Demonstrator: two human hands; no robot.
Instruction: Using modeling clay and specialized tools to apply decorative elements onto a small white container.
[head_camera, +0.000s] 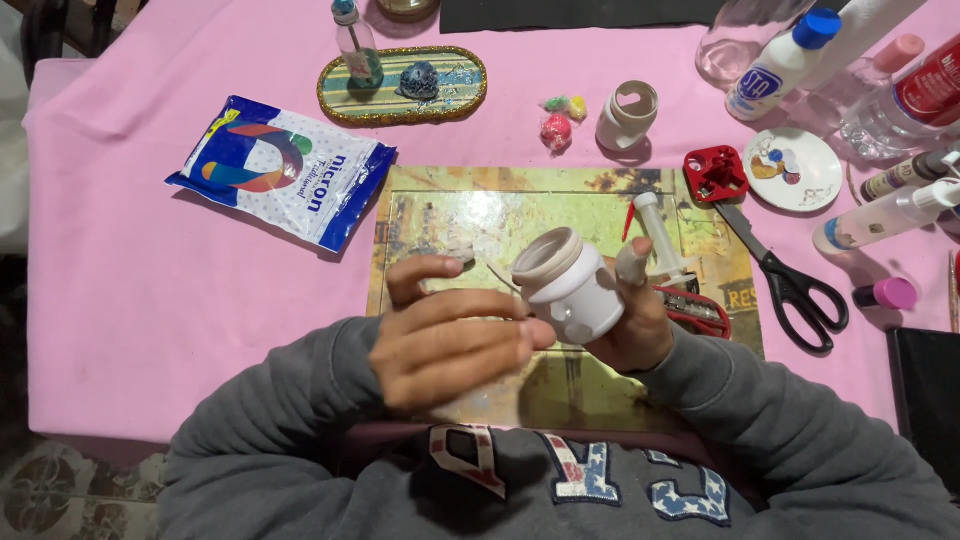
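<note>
The right hand (640, 325) clasps a small white plastic jar (572, 285) above the printed board (440, 215); the left hand (450, 340), fingers spread, touches its side. A slack clasp could drop it.

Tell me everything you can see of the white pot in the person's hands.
The white pot is a small, squat, matt piece, perhaps clay or plaster. It has a round open mouth with a thick pale-beige rim, a short neck and a wider body with a small round bump low on its side. It is held above the picture mat, tilted, mouth up and to the left. The right hand cradles it from behind; the left hand touches its side with its fingertips.
</note>
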